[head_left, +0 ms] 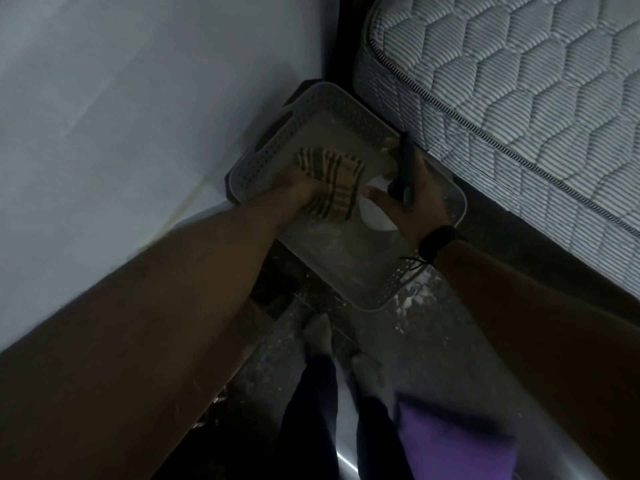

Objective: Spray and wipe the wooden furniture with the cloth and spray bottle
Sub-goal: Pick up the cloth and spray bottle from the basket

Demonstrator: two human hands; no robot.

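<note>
Striped cloth bunched in left hand's grip (over the basket).

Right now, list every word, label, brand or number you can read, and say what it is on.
None can be read. The white spray bottle in the right hand, the striped cloth in the left hand, the grey basket and the mattress show no lettering in this dim view.
</note>
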